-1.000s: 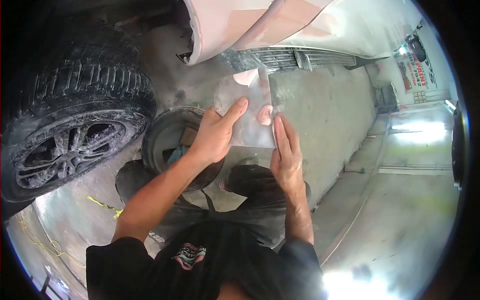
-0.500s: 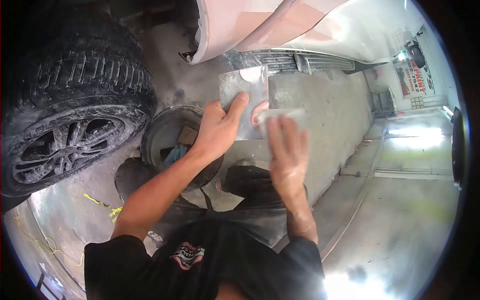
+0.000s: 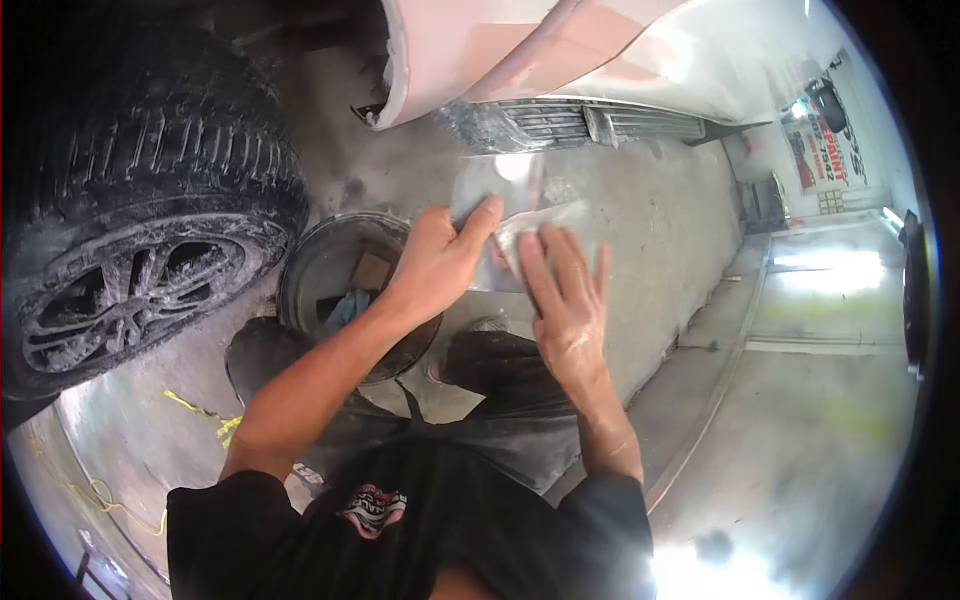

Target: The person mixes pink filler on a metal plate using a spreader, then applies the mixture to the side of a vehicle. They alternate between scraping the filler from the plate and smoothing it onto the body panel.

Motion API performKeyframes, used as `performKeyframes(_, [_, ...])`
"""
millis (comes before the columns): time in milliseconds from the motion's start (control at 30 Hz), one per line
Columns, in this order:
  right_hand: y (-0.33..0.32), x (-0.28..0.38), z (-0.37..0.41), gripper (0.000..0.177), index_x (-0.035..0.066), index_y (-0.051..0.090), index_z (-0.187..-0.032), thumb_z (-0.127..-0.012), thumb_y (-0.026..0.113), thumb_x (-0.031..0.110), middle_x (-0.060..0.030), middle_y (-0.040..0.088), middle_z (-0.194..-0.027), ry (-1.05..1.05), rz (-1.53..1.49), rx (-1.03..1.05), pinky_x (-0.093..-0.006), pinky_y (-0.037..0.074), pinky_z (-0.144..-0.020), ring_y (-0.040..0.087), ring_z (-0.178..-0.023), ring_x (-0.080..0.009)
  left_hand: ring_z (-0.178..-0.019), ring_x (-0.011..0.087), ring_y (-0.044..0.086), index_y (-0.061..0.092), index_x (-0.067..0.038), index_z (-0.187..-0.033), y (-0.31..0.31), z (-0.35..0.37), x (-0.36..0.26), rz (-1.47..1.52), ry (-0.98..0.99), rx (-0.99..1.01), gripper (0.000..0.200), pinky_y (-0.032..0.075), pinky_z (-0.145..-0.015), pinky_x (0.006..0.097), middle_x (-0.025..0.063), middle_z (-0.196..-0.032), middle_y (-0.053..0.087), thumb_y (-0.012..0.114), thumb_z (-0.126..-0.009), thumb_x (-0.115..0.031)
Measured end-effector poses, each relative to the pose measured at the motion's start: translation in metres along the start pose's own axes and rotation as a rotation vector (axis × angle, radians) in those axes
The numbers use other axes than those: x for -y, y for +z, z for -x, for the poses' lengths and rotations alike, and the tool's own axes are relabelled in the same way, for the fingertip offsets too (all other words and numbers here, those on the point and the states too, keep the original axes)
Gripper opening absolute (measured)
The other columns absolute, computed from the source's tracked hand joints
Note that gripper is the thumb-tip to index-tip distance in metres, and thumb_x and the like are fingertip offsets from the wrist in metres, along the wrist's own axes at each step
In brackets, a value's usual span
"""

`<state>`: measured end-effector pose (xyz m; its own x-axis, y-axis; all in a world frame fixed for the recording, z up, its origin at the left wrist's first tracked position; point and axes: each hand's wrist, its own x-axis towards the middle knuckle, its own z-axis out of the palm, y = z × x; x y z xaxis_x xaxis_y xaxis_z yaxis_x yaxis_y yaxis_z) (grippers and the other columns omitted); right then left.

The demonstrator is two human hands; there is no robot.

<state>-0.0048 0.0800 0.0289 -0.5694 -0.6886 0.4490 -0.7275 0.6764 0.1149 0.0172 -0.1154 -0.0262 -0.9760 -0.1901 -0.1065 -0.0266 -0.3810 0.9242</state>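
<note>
- Quick change here: a second ago the right hand [image 3: 568, 305] stood edge-on at the right edge of the metal plate [image 3: 490, 185]. Now it lies flat, fingers [image 3: 535, 265] splayed, and it has swung across the plate's lower face.
- The pale strip [image 3: 550, 220] has come along with those fingertips. It now lies slantwise, left end low and right end higher, jutting out past the plate's right edge.
- My read: a wiping stroke over the plate is in mid-pass. Both plate and strip are smeared with motion.
- The left hand [image 3: 435, 262] stays clamped on the plate's left edge, thumb across the front and the other fingers hidden behind.
- The right fingers are stretched out and press the strip to the plate. The thumb is out of sight.
- The plate is held in the air in front of the chest, above the concrete floor [image 3: 680, 230] and just below the car bumper [image 3: 470, 50].
- Its long axis runs away from the person towards the bumper, tipped a little to the right. Its broad face is turned up to the camera and catches glare near the top.
- A dark round tub [image 3: 320, 270] sits just left of the left wrist, with a dusty tyre [image 3: 150, 170] beyond it.
</note>
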Motion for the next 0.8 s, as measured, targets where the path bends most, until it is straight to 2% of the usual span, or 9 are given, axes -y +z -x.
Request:
performKeyframes(33, [-0.008,0.001,-0.001,0.057,0.011,0.068,-0.128,-0.077,0.054,-0.008,-0.0153,0.062,-0.133,0.026,-0.042,0.027,-0.0616,0.024,-0.116,0.055,-0.129,-0.0372,-0.078,0.0043,0.048,0.068,0.0,-0.093,0.0,0.001,-0.006,0.002,-0.037,0.021,0.036,0.041,-0.065,0.027,-0.0054,-0.082,0.059,0.057,-0.105,-0.032])
performKeyframes(100, [-0.02,0.0,-0.008,0.052,0.009,0.066,-0.131,-0.083,0.052,-0.007,-0.0169,0.062,-0.133,0.042,-0.139,0.108,-0.0622,0.029,-0.114,0.057,-0.127,-0.0386,-0.065,0.0055,0.049,0.065,0.001,-0.087,-0.001,-0.007,0.008,-0.069,0.026,-0.031,0.041,0.039,-0.054,0.029,-0.003,-0.069,0.056,0.057,-0.104,-0.035])
performKeyframes(133, [-0.017,-0.006,-0.007,0.056,0.008,0.064,-0.134,-0.083,0.052,-0.011,-0.0183,0.061,-0.134,0.138,-0.412,-0.03,-0.0604,0.034,-0.111,0.059,-0.125,-0.0379,-0.059,0.0061,0.049,0.063,0.002,-0.084,-0.001,-0.009,0.016,-0.111,0.05,-0.047,0.043,0.038,-0.049,0.03,-0.0018,-0.063,0.054,0.057,-0.103,-0.036])
performKeyframes(233, [0.006,-0.002,-0.002,0.059,0.007,0.061,-0.136,-0.082,0.05,-0.015,-0.0192,0.06,-0.136,0.276,-0.655,-0.014,-0.0587,0.039,-0.109,0.061,-0.123,-0.0372,-0.081,0.0066,0.054,0.067,0.002,-0.102,-0.003,-0.013,0.02,0.192,-0.096,-0.029,0.034,0.046,-0.065,0.029,-0.0004,-0.09,0.063,0.06,-0.103,-0.03])
performKeyframes(367, [0.023,-0.019,0.019,0.071,0.007,0.059,-0.139,-0.074,0.05,-0.019,-0.0201,0.057,-0.139,0.043,-0.094,0.143,-0.0499,0.045,-0.107,0.056,-0.126,-0.0417,-0.087,0.0068,0.056,0.067,0.003,-0.109,-0.007,-0.012,0.015,0.31,-0.058,-0.067,0.032,0.048,-0.07,0.029,0.0007,-0.098,0.066,0.061,-0.103,-0.028])
performKeyframes(500, [-0.002,-0.019,-0.006,0.062,0.007,0.065,-0.13,-0.075,0.051,-0.019,-0.019,0.06,-0.133,0.124,-0.234,-0.032,-0.0537,0.046,-0.103,0.057,-0.125,-0.04,-0.078,0.0045,0.052,0.068,0.002,-0.096,-0.002,-0.005,0.009,-0.047,0.041,0.021,0.033,0.044,-0.065,0.0275,-0.0043,-0.084,0.061,0.059,-0.104,-0.028])
performKeyframes(533, [-0.007,-0.019,-0.01,0.058,0.011,0.067,-0.128,-0.076,0.057,-0.011,-0.013,0.061,-0.133,0.047,-0.005,0.056,-0.0592,0.041,-0.106,0.057,-0.125,-0.0367,-0.076,0.004,0.05,0.068,0.002,-0.092,-0.001,-0.005,0.009,-0.164,0.065,0.063,0.034,0.043,-0.064,0.0271,-0.0056,-0.08,0.06,0.059,-0.104,-0.028])
performKeyframes(633, [-0.009,-0.007,-0.012,0.054,0.016,0.069,-0.126,-0.076,0.062,-0.003,-0.0086,0.063,-0.13,-0.133,-0.077,0.212,-0.0599,0.036,-0.108,0.057,-0.125,-0.0336,-0.072,0.0033,0.046,0.067,0.002,-0.085,-0.001,0.001,0.007,-0.362,0.099,0.023,0.036,0.04,-0.061,0.0264,-0.0073,-0.074,0.056,0.059,-0.104,-0.028])
performKeyframes(800, [0.006,0.011,0.018,0.052,0.017,0.067,-0.122,-0.071,0.068,0.009,-0.0061,0.062,-0.126,-0.253,-0.202,0.328,-0.059,0.038,-0.106,0.057,-0.12,-0.0317,-0.076,0.0052,0.052,0.067,0.005,-0.1,-0.002,-0.005,0.012,-0.334,0.082,-0.172,0.037,0.045,-0.065,0.0269,-0.0015,-0.085,0.065,0.062,-0.102,-0.031])
